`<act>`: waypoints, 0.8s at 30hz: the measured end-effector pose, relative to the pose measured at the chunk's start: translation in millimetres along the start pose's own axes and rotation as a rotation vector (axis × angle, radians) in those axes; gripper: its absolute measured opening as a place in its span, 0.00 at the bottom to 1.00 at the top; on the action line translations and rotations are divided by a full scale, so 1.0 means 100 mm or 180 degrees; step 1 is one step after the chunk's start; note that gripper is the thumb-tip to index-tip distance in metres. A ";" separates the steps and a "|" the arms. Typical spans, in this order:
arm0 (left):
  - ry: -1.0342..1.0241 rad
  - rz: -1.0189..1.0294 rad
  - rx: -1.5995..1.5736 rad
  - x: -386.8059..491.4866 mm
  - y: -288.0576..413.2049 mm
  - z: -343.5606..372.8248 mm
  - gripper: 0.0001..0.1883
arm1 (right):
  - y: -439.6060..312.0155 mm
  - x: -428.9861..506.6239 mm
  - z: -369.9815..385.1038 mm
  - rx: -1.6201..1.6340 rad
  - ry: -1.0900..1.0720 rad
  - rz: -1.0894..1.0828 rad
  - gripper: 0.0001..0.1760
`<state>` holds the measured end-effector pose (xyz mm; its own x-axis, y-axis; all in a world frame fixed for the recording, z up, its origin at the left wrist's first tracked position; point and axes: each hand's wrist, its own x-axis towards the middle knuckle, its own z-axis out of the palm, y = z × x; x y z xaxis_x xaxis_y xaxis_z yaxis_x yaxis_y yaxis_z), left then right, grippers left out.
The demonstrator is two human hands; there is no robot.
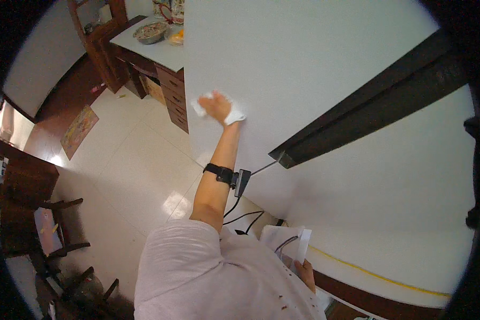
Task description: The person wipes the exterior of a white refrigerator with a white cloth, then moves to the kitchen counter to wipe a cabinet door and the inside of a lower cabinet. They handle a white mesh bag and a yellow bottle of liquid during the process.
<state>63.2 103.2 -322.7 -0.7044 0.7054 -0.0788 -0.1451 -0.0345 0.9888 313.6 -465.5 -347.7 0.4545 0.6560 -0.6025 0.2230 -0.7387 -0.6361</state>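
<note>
My left hand (217, 107) reaches out against a large white wall-like surface (240, 56). A white cloth (235, 116) shows around the palm and beyond the fingers, which look blurred. A black device on a strap (242, 182) sits on my left forearm, with black cables hanging from it. Low at my right side, my right hand (305, 274) grips the edge of a white, partly see-through container or packet (304, 244). A dark cord lies across that item. My body hides part of the right arm, and the item's exact kind cannot be told.
A long dark beam (368, 100) crosses the right side. At upper left, a counter (166, 54) over wooden drawers holds a metal bowl (151, 34). Dark wooden chairs (66, 248) stand at lower left on a tiled floor. A yellow strip (368, 272) runs along the lower right.
</note>
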 end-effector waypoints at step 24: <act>-0.0891 0.2997 0.0342 -1.43 1.27 0.09 0.47 | 0.11 -0.34 0.04 0.0168 0.0110 -0.0069 0.15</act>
<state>151.9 4.8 -185.0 -0.3081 0.5654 0.7651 0.4638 -0.6129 0.6397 297.2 -495.2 -336.6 0.4798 0.6655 -0.5718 0.1878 -0.7145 -0.6740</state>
